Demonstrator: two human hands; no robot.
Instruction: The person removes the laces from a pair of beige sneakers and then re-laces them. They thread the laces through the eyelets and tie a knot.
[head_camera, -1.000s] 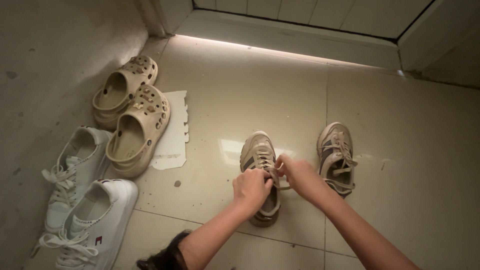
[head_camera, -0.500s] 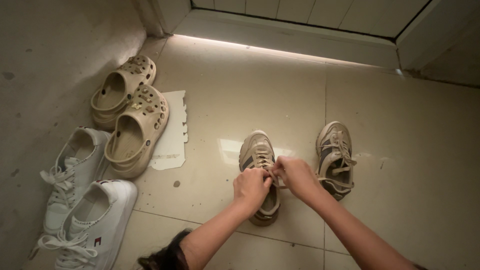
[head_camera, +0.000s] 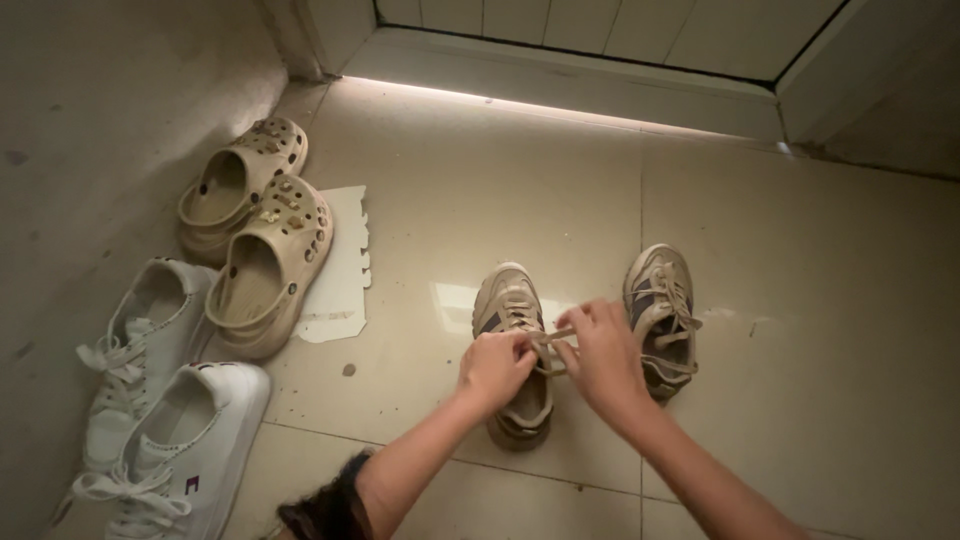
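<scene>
A beige sneaker with dark side stripes (head_camera: 505, 300) stands on the tiled floor, toe pointing away from me. Both hands are over its lacing. My left hand (head_camera: 492, 368) pinches the laces at the tongue. My right hand (head_camera: 600, 355) grips a lace end pulled taut between the two hands. The matching second sneaker (head_camera: 660, 310) stands just to the right of my right hand, its laces loose.
Two tan clogs with charms (head_camera: 265, 260) and a pair of white sneakers (head_camera: 170, 430) line the left wall. A torn piece of white card (head_camera: 345, 270) lies beside the clogs. A raised door threshold (head_camera: 560, 75) runs along the far edge.
My right hand has lifted and drawn the lace to the right, stretching it between the hands. The view has shifted slightly.
</scene>
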